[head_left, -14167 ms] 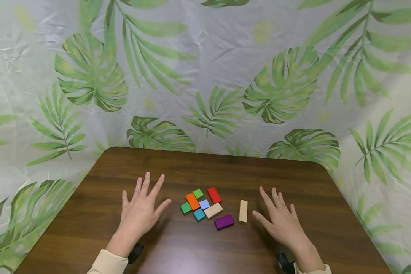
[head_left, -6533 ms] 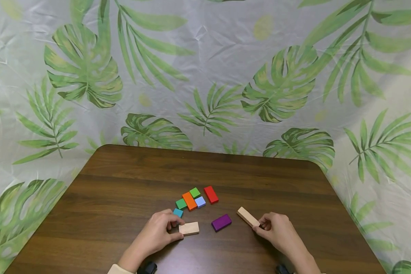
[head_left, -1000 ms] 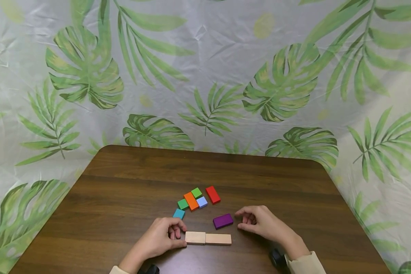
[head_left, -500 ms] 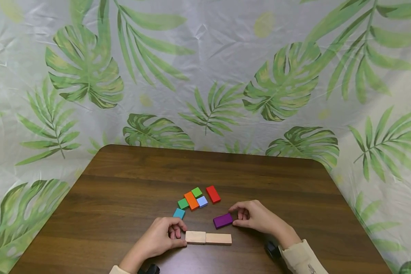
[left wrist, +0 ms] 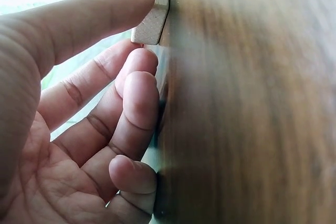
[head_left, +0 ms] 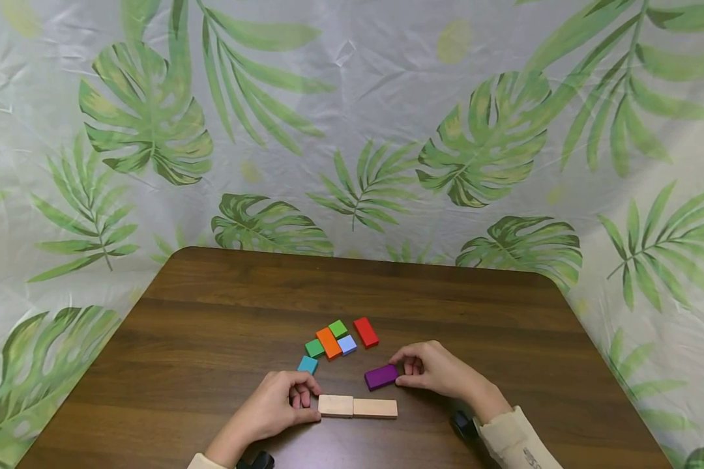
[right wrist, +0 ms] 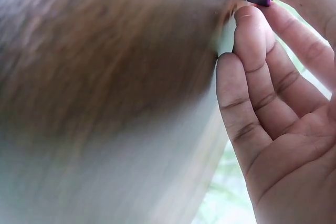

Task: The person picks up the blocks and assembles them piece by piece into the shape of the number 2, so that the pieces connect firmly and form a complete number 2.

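Purple block point(head_left: 380, 377): R end btwn thumb & index of R hand point(head_left: 438, 370), pinched. Wide tan block point(head_left: 336, 405): L end pinched likewise by L hand point(head_left: 274, 405).

Rainbow brights, pale tan, dark brown and leafy green
Red block point(head_left: 366, 333), orange block point(head_left: 328, 343), purple block point(head_left: 380, 376), lime-green block point(head_left: 337, 328), deeper-green block point(head_left: 314, 348), teal block point(head_left: 308, 365) and light-blue block point(head_left: 347, 344) are each one plain colour; the shorter wooden block point(head_left: 336, 405) and longer wooden block point(head_left: 375, 408) are pale tan. Tabletop point(head_left: 258, 286): dark brown, streaked darker. Backdrop cloth point(head_left: 381, 98): silvery white, with green monstera leaves point(head_left: 146, 107), palm leaves point(head_left: 290, 79), faint yellow spots point(head_left: 453, 45). Right sleeve point(head_left: 513, 440): cream.
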The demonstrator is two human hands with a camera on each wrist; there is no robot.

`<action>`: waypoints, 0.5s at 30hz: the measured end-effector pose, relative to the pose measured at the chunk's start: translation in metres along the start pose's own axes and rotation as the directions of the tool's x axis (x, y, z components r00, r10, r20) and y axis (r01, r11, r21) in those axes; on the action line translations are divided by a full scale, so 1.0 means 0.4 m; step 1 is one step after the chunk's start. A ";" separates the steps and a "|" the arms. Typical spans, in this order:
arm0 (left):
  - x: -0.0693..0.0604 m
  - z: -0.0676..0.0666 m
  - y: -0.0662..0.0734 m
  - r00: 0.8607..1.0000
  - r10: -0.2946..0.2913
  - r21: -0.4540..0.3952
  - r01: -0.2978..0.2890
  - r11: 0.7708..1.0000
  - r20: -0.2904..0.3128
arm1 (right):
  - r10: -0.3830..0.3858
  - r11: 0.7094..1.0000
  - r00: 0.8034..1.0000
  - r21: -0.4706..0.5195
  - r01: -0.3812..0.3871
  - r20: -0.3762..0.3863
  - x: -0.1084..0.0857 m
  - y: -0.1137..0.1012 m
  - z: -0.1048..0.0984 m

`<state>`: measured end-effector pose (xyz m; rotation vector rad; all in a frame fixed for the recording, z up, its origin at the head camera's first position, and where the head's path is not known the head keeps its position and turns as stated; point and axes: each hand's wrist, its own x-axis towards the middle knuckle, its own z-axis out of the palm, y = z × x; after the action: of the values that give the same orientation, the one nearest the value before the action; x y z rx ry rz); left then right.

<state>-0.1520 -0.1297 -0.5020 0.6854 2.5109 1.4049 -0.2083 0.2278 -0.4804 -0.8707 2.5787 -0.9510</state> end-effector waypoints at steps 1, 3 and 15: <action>0.000 0.000 0.000 1.000 0.002 0.002 -0.002 1.000 0.000 | -0.002 1.000 1.000 0.004 0.002 0.002 0.002 -0.001 0.000; 0.000 0.001 -0.002 1.000 0.000 0.010 0.000 1.000 0.000 | -0.002 1.000 1.000 0.008 0.002 0.005 0.007 -0.002 0.001; 0.000 0.002 -0.003 1.000 0.000 0.009 0.000 1.000 -0.007 | -0.013 1.000 1.000 -0.023 0.013 0.025 0.050 -0.015 0.007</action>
<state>-0.1521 -0.1296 -0.5032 0.6831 2.5242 1.3986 -0.2201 0.2104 -0.4792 -0.9007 2.5712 -0.9095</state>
